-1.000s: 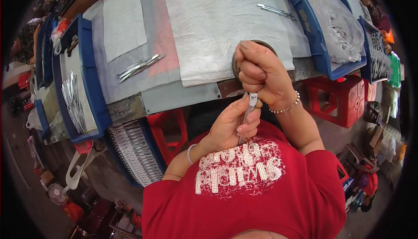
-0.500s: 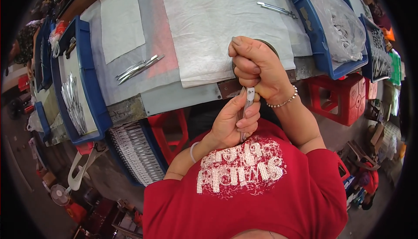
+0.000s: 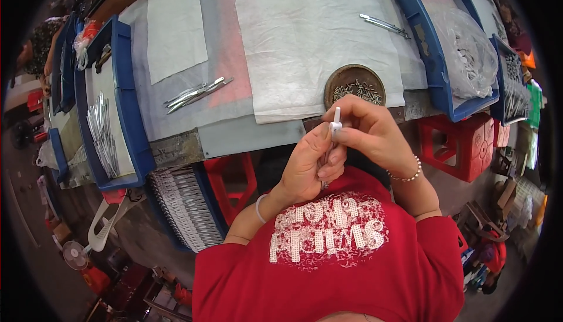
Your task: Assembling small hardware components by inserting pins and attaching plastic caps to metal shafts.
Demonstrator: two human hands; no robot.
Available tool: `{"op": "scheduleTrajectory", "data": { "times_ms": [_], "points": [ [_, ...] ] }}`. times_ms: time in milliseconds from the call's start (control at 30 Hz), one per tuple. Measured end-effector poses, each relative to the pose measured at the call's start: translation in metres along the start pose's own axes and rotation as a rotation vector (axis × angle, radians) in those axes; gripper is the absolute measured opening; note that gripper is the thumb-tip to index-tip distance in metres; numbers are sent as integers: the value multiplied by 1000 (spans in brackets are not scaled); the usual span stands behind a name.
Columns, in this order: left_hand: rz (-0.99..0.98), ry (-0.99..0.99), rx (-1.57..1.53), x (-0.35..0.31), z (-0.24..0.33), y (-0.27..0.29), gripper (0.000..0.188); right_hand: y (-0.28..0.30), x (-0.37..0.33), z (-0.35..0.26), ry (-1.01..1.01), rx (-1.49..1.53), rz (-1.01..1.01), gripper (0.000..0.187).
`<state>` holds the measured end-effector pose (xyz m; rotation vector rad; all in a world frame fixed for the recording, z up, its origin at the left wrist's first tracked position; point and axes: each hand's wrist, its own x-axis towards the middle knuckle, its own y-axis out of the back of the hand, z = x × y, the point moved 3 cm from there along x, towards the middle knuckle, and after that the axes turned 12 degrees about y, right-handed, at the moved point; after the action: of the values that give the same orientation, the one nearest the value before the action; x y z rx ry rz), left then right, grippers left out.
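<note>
Upright before my chest, a slim metal part is wrapped in the fingers of my left hand (image 3: 314, 161). At its upper end a pale fitting (image 3: 336, 124) shows, with a thin light pin standing up from it. My right hand (image 3: 375, 137) pinches this fitting from the side with thumb and fingers. Just beyond my right hand, a round brown bowl (image 3: 334, 79) contains many small metal pins. Most of the metal part's length is hidden by my left fingers.
Long metal pieces (image 3: 193, 94) lie on the table left of the white cloth (image 3: 305, 35); others (image 3: 384, 25) lie at its right. Blue trays (image 3: 132, 117) with metal parts flank both sides. A red stool (image 3: 469, 146) stands under the table's right side.
My right hand has opened from a fist above the left hand and come down to pinch the fitting. The bowl of pins, mostly covered before, now shows.
</note>
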<state>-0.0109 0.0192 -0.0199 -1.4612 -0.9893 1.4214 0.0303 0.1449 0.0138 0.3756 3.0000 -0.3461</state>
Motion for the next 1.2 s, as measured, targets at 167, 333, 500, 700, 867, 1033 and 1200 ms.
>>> {"op": "scheduleTrajectory", "data": {
  "times_ms": [167, 333, 500, 700, 867, 1033, 1200],
  "points": [
    [39, 14, 105, -2, -2, -5, 29, -3, 0, 4, 161, 16, -30, 13],
    [84, 18, 128, -8, -12, -6, 29, -6, -9, 8, 113, 59, -68, 10],
    [201, 17, 25, -6, -14, -9, 30, -13, -12, 13, 87, 141, 58, 9],
    [67, 57, -57, 0, -15, -6, 28, -10, -14, 8, 100, -1, 134, 12],
    [-8, 52, -9, -4, -2, 2, 29, 44, 9, -8, 404, -832, 138, 11],
    [-20, 5, 7, -8, 4, 3, 37, 56, 29, -2, 462, -1260, -124, 11],
    [-12, 3, -9, -9, 7, 6, 38, 51, 40, 0, 413, -1480, -309, 9]
  ]
}}
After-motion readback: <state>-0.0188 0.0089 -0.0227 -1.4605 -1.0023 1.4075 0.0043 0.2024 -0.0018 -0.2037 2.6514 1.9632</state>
